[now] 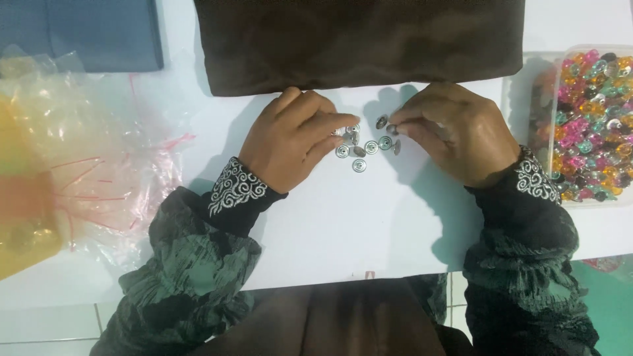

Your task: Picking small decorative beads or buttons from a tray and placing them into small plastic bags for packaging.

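Dark brown cloth (343, 323) over the person's lap fills the bottom edge, with both patterned green sleeves, cuffed in black with white embroidery, reaching up from either side onto the white bench (343, 231).

On that bench, between the two hands, lies a small cluster of silver snap buttons (364, 150): round, shiny metal discs, some flat with ringed faces showing, a few tipped on edge. They sit close together, some touching, just below the folded dark brown fabric (359, 39) that lies across the far side of the bench.

Left hand (290, 138) rests knuckles-up at the left edge of the cluster, its fingers (333, 125) curled and pinched closed around one or two silver pieces at the tips. Right hand (455, 132) sits at the right edge, its fingers (402, 118) pinched closed on a single snap button held just above the others.

Further right stands a clear plastic box (527, 99) heaped with multicoloured snap buttons (593, 118) in pink, orange, green and silver. At the left lie crumpled clear plastic bags (86, 145) with red seal strips, a yellow-orange one (26, 224) among them, and a blue folded cloth (99, 33) in the far corner.
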